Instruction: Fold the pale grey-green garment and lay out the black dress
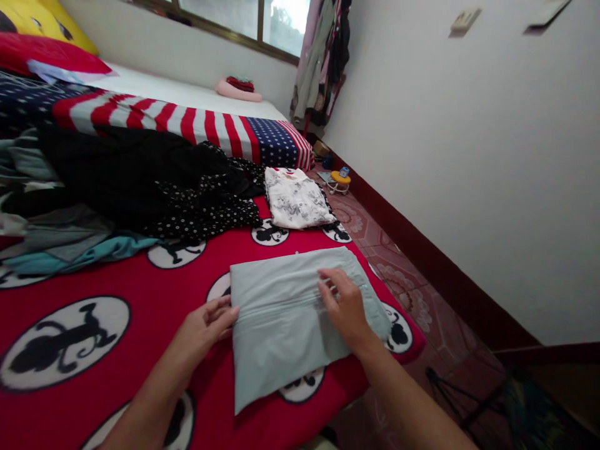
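Observation:
A pale grey-green folded garment (276, 337) lies flat on the red bed cover (154, 319), close to the bed's right edge. Its right end is gathered, and a crease runs across its middle. My left hand (206, 328) is at the garment's left edge, thumb tip touching the cloth and fingers loosely extended. Over the right half, my right hand (344, 306) rests with bent fingers, thumb and forefinger apart. Beyond it sits a folded white patterned garment (300, 200), on top of black dotted cloth.
Loose clothes, mostly black (117, 169) with some grey and teal (94, 253), are heaped to the left. Another bed with a stars-and-stripes cover (187, 122) stands behind. A white wall (469, 156) rises at right, with a small yellow stool (340, 178) on the tiled floor.

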Demonstrator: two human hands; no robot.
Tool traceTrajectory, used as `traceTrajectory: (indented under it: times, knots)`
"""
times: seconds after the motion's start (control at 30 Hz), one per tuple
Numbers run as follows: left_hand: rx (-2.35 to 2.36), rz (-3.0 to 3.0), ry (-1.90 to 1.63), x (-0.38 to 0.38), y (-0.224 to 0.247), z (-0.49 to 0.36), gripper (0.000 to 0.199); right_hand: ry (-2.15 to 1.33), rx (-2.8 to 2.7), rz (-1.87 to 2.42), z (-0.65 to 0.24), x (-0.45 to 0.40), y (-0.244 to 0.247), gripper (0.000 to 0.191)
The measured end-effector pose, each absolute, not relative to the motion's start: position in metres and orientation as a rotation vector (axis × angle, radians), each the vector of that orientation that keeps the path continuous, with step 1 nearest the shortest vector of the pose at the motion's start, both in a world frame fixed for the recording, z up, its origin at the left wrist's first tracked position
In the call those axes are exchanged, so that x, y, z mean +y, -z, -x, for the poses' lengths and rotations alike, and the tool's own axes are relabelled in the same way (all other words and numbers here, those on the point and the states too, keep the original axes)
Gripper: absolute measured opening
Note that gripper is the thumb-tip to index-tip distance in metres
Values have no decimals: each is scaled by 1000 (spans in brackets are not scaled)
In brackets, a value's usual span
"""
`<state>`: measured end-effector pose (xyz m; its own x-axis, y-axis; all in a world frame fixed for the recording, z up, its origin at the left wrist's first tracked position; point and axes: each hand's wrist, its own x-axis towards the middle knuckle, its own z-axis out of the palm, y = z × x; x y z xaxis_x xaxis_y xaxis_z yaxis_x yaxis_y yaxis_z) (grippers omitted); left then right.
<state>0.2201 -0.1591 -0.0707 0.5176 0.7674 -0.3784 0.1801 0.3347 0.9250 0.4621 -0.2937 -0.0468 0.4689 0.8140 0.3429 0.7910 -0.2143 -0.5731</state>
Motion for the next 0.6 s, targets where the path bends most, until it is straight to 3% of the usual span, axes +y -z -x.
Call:
traceTrajectory:
  times: [0.13,0.4,0.5,0.6]
  knots:
    - [727,-1231,-573,-188,71,-233,77,-558,-1310,1897,-414,-283,25,44]
    - [422,-1688,-487,-221,75,-259,65,-711,-1071,1781,-422,-268,29,30]
    - [320,-1676,-465,-209,64,-268,56,-941,-836,1646,-443,-278,29,32]
    - [434,-1742,-608,-182,57,-274,41,-947,-626,1604,-470,-296,-1,39]
